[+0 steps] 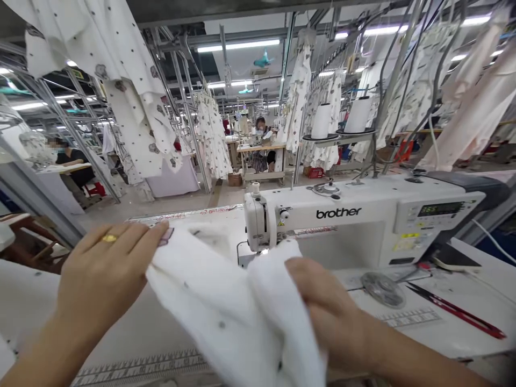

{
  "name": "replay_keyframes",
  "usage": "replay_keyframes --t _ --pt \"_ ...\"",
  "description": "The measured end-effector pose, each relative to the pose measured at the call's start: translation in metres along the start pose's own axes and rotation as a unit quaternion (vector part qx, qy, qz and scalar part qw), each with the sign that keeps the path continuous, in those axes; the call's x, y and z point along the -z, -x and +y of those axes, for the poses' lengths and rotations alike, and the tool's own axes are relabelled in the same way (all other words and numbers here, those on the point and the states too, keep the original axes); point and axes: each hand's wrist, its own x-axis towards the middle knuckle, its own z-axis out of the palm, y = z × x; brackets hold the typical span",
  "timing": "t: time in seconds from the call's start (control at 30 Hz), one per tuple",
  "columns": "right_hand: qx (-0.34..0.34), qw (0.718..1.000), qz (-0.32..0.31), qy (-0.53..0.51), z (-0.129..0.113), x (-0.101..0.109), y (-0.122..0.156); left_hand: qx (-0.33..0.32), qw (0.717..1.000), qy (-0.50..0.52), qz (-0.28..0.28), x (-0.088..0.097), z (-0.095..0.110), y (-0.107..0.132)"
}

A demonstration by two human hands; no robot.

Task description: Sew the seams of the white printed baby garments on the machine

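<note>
Between my hands hangs a white fabric piece (209, 285) with small dark dots, held above the sewing table and partly blurred. My left hand (108, 269), with a yellow ring, grips its upper left edge, fingers closed over it. On the other side my right hand (326, 306) is closed around a bunched fold; its fingertips are partly hidden by the cloth. Just behind the fabric stands a white Brother sewing machine (338, 215), its needle area lit and partly covered by the cloth.
Red thread snips (459, 312) lie on the table at right, beside a clear round disc (382, 289) and a dark phone-like slab (457, 260). A printed ruler (141, 367) runs along the front. Thread cones (321, 121) stand behind the machine. Dotted garments (133, 91) hang at left; people sit farther back.
</note>
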Motion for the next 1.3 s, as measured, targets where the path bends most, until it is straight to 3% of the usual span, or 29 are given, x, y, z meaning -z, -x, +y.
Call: replay_keyframes --t 0.07,0.13,0.23,0.3,0.37,0.47,0.6,0.67,0.73,0.83,0.9,0.93,1.0,1.07,1.13,1.2,1.3 --pt "0.109 0.992 -0.058 0.012 0.002 -0.021 0.012 -0.069 0.997 0.024 0.006 -0.021 -0.007 0.018" --pt "0.180 0.973 -0.146 0.021 0.008 -0.040 0.025 -0.148 0.982 0.085 -0.079 -0.050 -0.015 0.043" --pt "0.199 0.955 -0.213 -0.061 0.024 -0.049 0.036 -0.130 0.943 0.156 -0.265 -0.085 -0.027 0.075" --pt "0.175 0.955 -0.219 -0.102 0.039 -0.044 0.035 -0.093 0.921 0.207 -0.318 -0.093 -0.028 0.080" --pt "0.149 0.958 -0.201 -0.139 0.058 -0.039 0.028 -0.060 0.908 0.265 -0.317 -0.094 -0.020 0.067" --pt "0.120 0.962 -0.167 -0.180 0.084 -0.043 0.018 -0.008 0.906 0.319 -0.278 -0.108 0.009 0.024" --pt "0.045 0.953 -0.171 -0.245 0.100 -0.063 0.023 0.031 0.917 0.318 -0.237 -0.168 0.053 -0.023" --pt "0.019 0.939 -0.178 -0.295 0.100 -0.067 0.029 0.038 0.920 0.313 -0.232 -0.199 0.066 -0.029" --pt "0.013 0.907 -0.215 -0.362 0.097 -0.064 0.035 0.044 0.924 0.308 -0.223 -0.217 0.072 -0.026" --pt "0.012 0.837 -0.292 -0.463 0.092 -0.053 0.038 0.034 0.924 0.313 -0.218 -0.214 0.072 -0.007" --pt "0.000 0.803 -0.311 -0.508 0.090 -0.045 0.038 0.014 0.918 0.324 -0.228 -0.197 0.073 0.011" --pt "-0.010 0.799 -0.300 -0.520 0.089 -0.043 0.037 -0.004 0.914 0.330 -0.237 -0.186 0.074 0.020" --pt "-0.041 0.833 -0.233 -0.499 0.090 -0.041 0.035 -0.061 0.902 0.339 -0.260 -0.162 0.079 0.037" --pt "-0.068 0.905 -0.135 -0.397 0.094 -0.043 0.033 -0.135 0.887 0.343 -0.278 -0.142 0.086 0.049" --pt "-0.071 0.960 -0.082 -0.258 0.099 -0.046 0.033 -0.188 0.875 0.341 -0.287 -0.127 0.092 0.054" --pt "-0.044 0.982 -0.096 -0.155 0.104 -0.050 0.035 -0.207 0.872 0.331 -0.293 -0.120 0.096 0.055" --pt "0.015 0.985 -0.147 -0.090 0.108 -0.056 0.036 -0.190 0.883 0.310 -0.298 -0.118 0.100 0.052"
